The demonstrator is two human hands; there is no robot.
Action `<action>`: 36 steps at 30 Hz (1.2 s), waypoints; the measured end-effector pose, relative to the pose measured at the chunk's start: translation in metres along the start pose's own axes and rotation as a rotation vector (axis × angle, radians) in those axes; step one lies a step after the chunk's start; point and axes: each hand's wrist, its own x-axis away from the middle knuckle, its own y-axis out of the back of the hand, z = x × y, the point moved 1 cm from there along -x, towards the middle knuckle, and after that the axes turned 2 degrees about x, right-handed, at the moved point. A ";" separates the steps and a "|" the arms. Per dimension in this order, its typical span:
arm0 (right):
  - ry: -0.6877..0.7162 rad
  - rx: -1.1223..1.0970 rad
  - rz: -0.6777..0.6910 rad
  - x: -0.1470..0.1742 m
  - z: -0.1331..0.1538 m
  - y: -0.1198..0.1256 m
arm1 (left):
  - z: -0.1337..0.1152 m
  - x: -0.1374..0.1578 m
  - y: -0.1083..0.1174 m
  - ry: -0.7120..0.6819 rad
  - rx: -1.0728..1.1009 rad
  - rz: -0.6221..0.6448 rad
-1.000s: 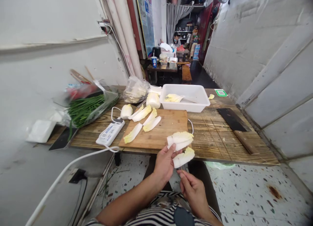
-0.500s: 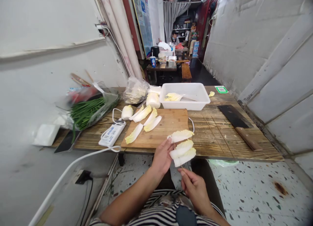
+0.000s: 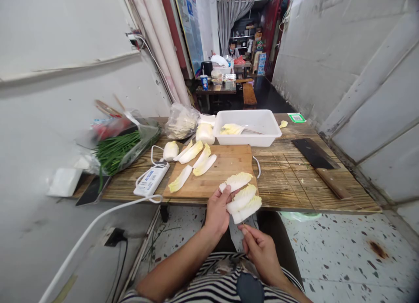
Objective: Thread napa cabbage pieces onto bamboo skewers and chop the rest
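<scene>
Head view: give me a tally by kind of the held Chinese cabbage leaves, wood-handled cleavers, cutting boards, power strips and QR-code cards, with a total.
Held Chinese cabbage leaves: 3
Wood-handled cleaver: 1
Cutting board: 1
Power strip: 1
QR-code card: 1
Total: 7

I can see both forearms (image 3: 176, 263) reaching forward, left grip (image 3: 220, 209) pinching up front, right grip (image 3: 257, 244) pinched lower down.

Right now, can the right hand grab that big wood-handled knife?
Probably not yet: the right hand is pinching a thin stick with leaves on it. Once freed, nothing seems to block its way to the big knife.
</scene>
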 end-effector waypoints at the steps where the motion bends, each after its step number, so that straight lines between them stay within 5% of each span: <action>1: 0.009 0.011 0.001 -0.001 0.001 -0.002 | 0.003 0.000 0.001 0.001 -0.001 -0.002; 6: 0.119 0.134 0.025 -0.004 0.015 0.003 | 0.007 -0.008 0.009 0.038 -0.004 -0.065; 13: 0.408 0.313 -0.166 -0.048 0.066 0.059 | -0.013 -0.012 0.006 0.023 -0.090 0.059; 18: 0.296 0.291 0.081 -0.096 0.077 0.064 | -0.010 -0.006 0.001 0.040 -0.110 0.127; 23: 0.159 0.143 0.266 -0.105 0.078 0.061 | -0.010 -0.009 0.002 0.042 -0.134 0.168; 36: 0.230 0.319 0.204 -0.075 0.100 0.056 | -0.007 -0.014 0.004 -0.015 -0.057 0.111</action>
